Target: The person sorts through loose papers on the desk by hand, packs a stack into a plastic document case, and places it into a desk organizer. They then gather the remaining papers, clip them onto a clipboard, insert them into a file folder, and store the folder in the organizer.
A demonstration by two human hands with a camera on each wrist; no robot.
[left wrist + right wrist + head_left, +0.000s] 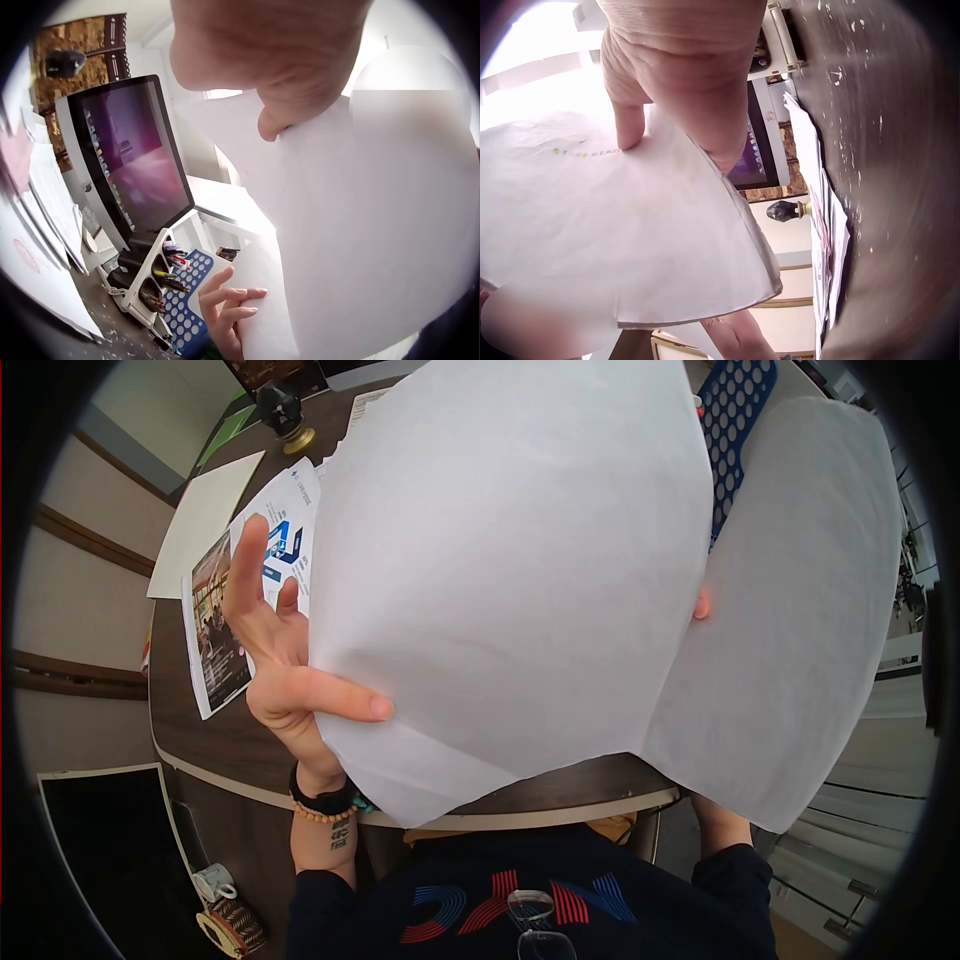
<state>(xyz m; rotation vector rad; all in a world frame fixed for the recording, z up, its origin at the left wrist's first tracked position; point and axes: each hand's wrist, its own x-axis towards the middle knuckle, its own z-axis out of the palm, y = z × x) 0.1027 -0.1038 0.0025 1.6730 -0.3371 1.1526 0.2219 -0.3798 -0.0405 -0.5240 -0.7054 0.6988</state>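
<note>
Large white paper point(510, 560) is held up in front of the chest, with a second white part point(800, 580) spreading to the right; in the right wrist view its edge looks layered. My left hand point(275, 650) grips the left edge, thumb on the near face and index finger pointing up beside it. From the left wrist, that thumb point(274, 124) presses on the paper. The paper hides most of my right hand in the head view. Seen close, my right hand point(686, 82) pinches the sheet with its thumb near a faint row of coloured marks.
Below the paper is a dark wooden desk point(200, 730) with a printed leaflet point(220, 630) at left. A black-knobbed object point(280, 405) stands at the back. A monitor point(135, 157), a pen organiser point(161, 274) and a blue perforated holder point(187, 300) stand beyond.
</note>
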